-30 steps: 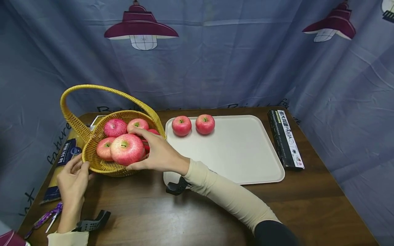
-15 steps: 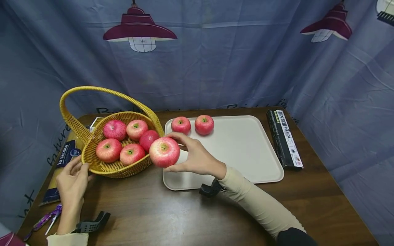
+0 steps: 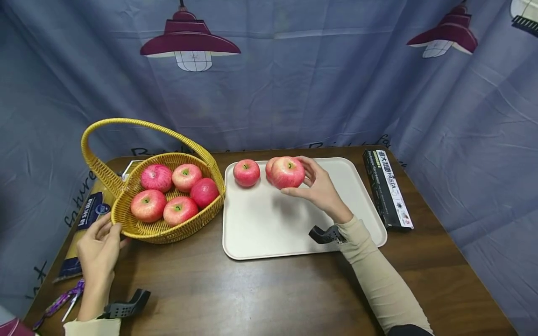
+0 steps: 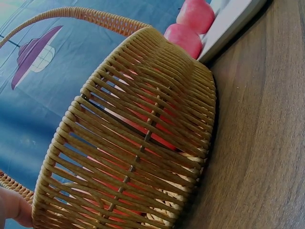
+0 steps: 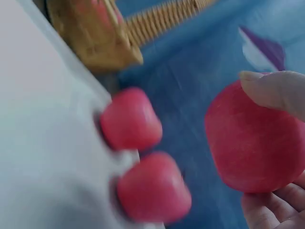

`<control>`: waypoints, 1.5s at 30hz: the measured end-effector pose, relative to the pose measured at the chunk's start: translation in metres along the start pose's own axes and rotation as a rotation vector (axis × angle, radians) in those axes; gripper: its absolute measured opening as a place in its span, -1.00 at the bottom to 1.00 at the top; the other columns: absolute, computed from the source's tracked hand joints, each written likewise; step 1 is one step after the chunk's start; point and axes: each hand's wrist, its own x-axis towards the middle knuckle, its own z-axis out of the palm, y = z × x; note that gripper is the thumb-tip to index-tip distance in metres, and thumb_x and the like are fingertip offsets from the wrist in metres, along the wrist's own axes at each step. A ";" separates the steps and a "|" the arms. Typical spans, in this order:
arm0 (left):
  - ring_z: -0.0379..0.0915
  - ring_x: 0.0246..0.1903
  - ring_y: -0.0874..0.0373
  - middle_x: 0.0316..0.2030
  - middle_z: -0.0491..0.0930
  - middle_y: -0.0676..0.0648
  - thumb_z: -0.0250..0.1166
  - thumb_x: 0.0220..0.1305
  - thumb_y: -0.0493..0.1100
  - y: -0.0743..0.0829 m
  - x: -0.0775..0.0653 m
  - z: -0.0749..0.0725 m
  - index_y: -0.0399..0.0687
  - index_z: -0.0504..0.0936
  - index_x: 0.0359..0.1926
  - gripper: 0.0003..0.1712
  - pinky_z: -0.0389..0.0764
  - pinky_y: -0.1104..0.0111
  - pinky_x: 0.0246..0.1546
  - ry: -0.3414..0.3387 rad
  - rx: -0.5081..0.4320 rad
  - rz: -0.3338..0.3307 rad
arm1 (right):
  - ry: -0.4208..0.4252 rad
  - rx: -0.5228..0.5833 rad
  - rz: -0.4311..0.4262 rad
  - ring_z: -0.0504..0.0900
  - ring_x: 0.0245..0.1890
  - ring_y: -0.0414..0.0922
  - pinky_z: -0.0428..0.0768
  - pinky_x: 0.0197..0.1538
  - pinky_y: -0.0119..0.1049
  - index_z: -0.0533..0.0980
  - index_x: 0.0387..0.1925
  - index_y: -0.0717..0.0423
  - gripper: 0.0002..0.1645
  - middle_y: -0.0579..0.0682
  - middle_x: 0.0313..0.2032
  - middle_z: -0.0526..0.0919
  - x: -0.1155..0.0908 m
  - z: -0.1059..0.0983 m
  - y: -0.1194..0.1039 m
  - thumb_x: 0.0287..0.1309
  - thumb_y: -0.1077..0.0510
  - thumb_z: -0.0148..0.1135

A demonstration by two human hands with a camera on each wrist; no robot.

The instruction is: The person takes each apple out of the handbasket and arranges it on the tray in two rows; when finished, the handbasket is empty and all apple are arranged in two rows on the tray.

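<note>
My right hand (image 3: 321, 189) grips a red apple (image 3: 288, 172) between thumb and fingers, raised over the back of the white tray (image 3: 269, 233). Two more apples sit along the tray's back edge: one at the left (image 3: 246, 172), the other (image 3: 271, 169) partly hidden behind the held apple. In the right wrist view the held apple (image 5: 257, 138) is apart from both. At the left stands a yellow wicker basket (image 3: 168, 235) with several apples in it. My left hand (image 3: 100, 245) pinches the basket's near left rim; its fingertips are partly hidden in the head view.
A black pasta box (image 3: 387, 191) lies right of the tray. Left of the basket are a pasta bag (image 3: 87, 210) and a purple-handled tool (image 3: 63, 298). The basket's tall handle (image 3: 143, 122) arches above it. A blue curtain (image 3: 269, 84) hangs behind the table.
My right hand has carried the apple from above the basket rightward to over the tray's back. The left hand and basket have stayed in place.
</note>
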 end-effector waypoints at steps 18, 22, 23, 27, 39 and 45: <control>0.54 -0.42 0.63 -0.32 0.53 0.35 0.21 0.35 -0.27 0.000 -0.001 0.002 -0.16 0.49 0.34 -0.46 0.62 0.67 -0.58 0.006 0.090 0.023 | 0.183 -0.057 0.215 0.29 0.47 0.15 0.27 0.58 -0.02 0.12 0.46 0.33 0.11 0.30 0.43 0.29 0.038 -0.057 0.068 -0.08 0.33 0.53; 0.54 -0.42 0.62 -0.33 0.54 0.36 0.21 0.35 -0.26 0.001 0.000 0.002 -0.15 0.50 0.34 -0.46 0.62 0.67 -0.59 0.008 0.086 0.010 | 0.169 -0.044 0.218 0.29 0.48 0.09 0.27 0.59 -0.07 0.13 0.46 0.28 0.11 0.24 0.44 0.31 0.042 -0.055 0.085 -0.07 0.29 0.55; 0.55 -0.42 0.61 -0.33 0.54 0.35 0.21 0.35 -0.26 0.001 0.000 0.003 -0.14 0.50 0.34 -0.47 0.62 0.66 -0.59 0.010 0.073 0.004 | 0.169 -0.046 0.209 0.29 0.48 0.08 0.26 0.59 -0.08 0.13 0.46 0.26 0.11 0.22 0.44 0.31 0.043 -0.055 0.090 -0.07 0.28 0.55; 0.54 -0.41 0.61 -0.30 0.54 0.34 0.21 0.35 -0.25 0.001 0.001 0.003 -0.12 0.50 0.34 -0.47 0.63 0.67 -0.58 0.011 0.083 0.005 | 0.184 -0.073 0.170 0.30 0.48 0.06 0.26 0.59 -0.09 0.17 0.45 0.18 0.10 0.18 0.43 0.33 0.051 -0.054 0.106 -0.07 0.24 0.57; 0.56 -0.44 0.61 -0.32 0.55 0.34 0.20 0.35 -0.26 0.000 0.002 0.003 -0.15 0.50 0.34 -0.47 0.63 0.66 -0.59 0.009 0.070 0.016 | 0.126 -0.029 0.265 0.32 0.45 0.13 0.35 0.53 0.02 0.06 0.50 0.15 0.11 0.26 0.43 0.25 0.044 -0.051 0.076 0.02 0.30 0.49; 0.56 -0.43 0.61 -0.31 0.55 0.34 0.21 0.35 -0.25 -0.001 0.002 0.003 -0.15 0.49 0.35 -0.46 0.63 0.66 -0.59 0.007 0.075 0.010 | 0.112 -0.028 0.271 0.23 0.50 0.15 0.29 0.56 0.04 -0.01 0.55 0.10 0.20 0.24 0.49 0.16 0.046 -0.055 0.086 0.02 0.24 0.52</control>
